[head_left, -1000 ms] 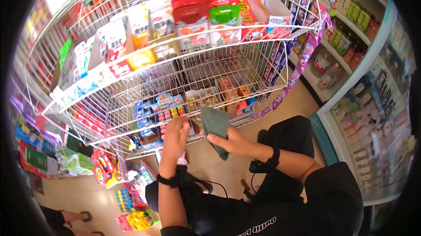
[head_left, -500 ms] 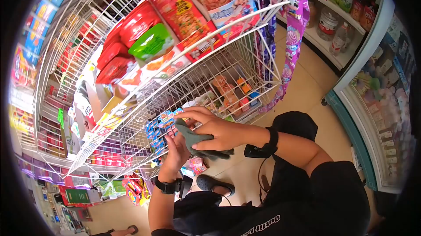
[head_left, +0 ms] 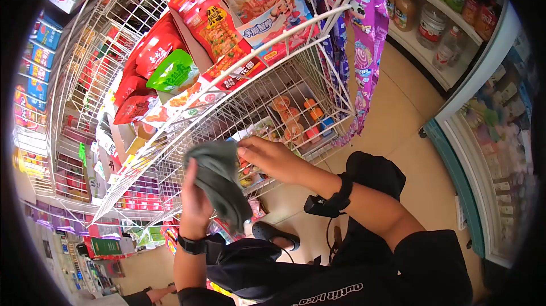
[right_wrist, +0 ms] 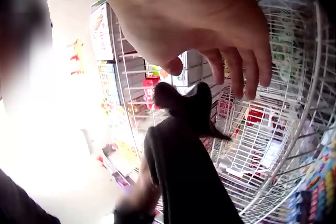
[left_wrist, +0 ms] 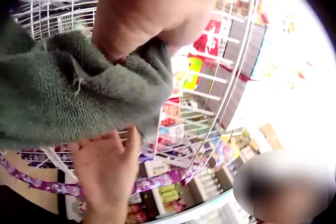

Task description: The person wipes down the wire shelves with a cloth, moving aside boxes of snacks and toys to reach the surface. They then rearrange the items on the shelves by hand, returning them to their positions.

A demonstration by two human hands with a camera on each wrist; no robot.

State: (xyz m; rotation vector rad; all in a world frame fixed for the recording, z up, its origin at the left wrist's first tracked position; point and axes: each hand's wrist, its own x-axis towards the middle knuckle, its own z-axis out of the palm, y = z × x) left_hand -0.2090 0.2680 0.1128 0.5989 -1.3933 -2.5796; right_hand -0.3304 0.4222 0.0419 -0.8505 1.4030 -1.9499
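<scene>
A dark grey-green towelling cloth (head_left: 213, 178) is held up in the air, a little toward 8 o'clock from the middle of the head view, in front of a white wire rack (head_left: 307, 29). It is bunched into folds, with its lower end hanging toward 5 o'clock. The left hand (head_left: 196, 201), at the cloth's 8 o'clock side, grips it. The right hand (head_left: 273, 158), at about 2 to 3 o'clock, holds nothing; its fingers are loosely bent and its fingertips come just beside the cloth's edge, though whether they touch it I cannot tell. In the right wrist view the cloth shows as a dark shape below that hand.

Further out, directions taken from the cloth: small snack packs (head_left: 291, 115) lie in the rack's lower tier at 2 o'clock. In the upper tier a red skewer-snack pouch (head_left: 213, 24) leans at 12, a green pouch (head_left: 173, 71) among red ones at 11, and a blue-and-pink carton (head_left: 281, 16) near 1. A purple strip of packets (head_left: 369, 50) hangs toward 1 to 2. Beyond it, at 2, bottles and jars stand on a shelf; a glass-fronted case (head_left: 500, 158) fills 3. A black shoe (head_left: 270, 235) rests on the tiled floor (head_left: 392, 118) between 4 and 5.
</scene>
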